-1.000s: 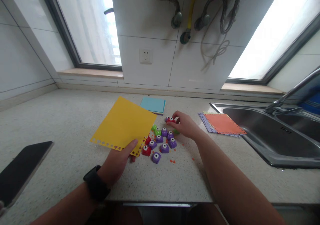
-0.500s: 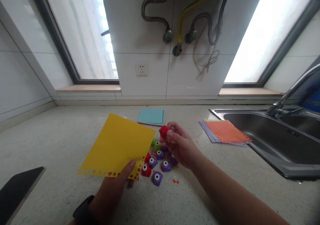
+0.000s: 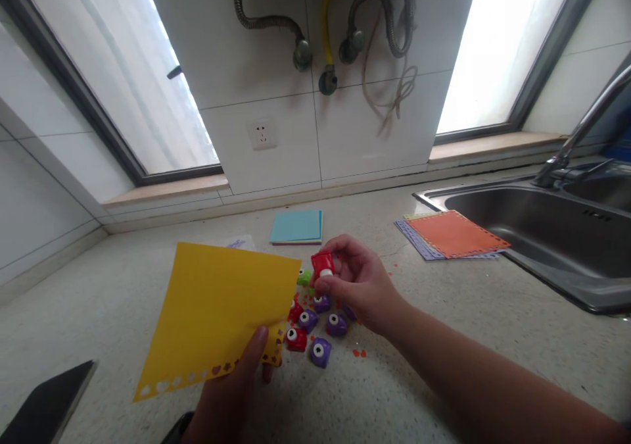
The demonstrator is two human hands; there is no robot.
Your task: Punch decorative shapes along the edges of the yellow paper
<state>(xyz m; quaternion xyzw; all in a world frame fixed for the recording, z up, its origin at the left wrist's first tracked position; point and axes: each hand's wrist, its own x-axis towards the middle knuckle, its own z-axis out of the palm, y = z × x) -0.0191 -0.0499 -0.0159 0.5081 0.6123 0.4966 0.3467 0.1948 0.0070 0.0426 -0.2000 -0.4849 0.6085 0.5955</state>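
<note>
My left hand (image 3: 241,371) pinches a yellow sheet of paper (image 3: 221,306) at its lower right, thumb on top. Small shapes, hearts and stars among them, are punched along the sheet's lower edge and up its right side. In my right hand (image 3: 362,279) is a red craft punch (image 3: 323,264) with a white part, held between thumb and fingers just right of the sheet and apart from it. Beneath the hands lie several punches on the counter: a purple punch (image 3: 320,352), a red one with a white round top (image 3: 296,339), and a green punch (image 3: 303,276) partly behind the sheet.
Blue paper (image 3: 296,227) is stacked at the back. Orange punched paper (image 3: 453,233) lies on purple sheets beside the steel sink (image 3: 522,233) with its faucet (image 3: 562,158). Orange paper bits (image 3: 359,353) dot the counter. A dark flat object (image 3: 49,404) is at lower left.
The view has tilted and shifted. The red punch has turned in my right hand, so its white part now shows. The yellow sheet has rotated slightly, its left side lower.
</note>
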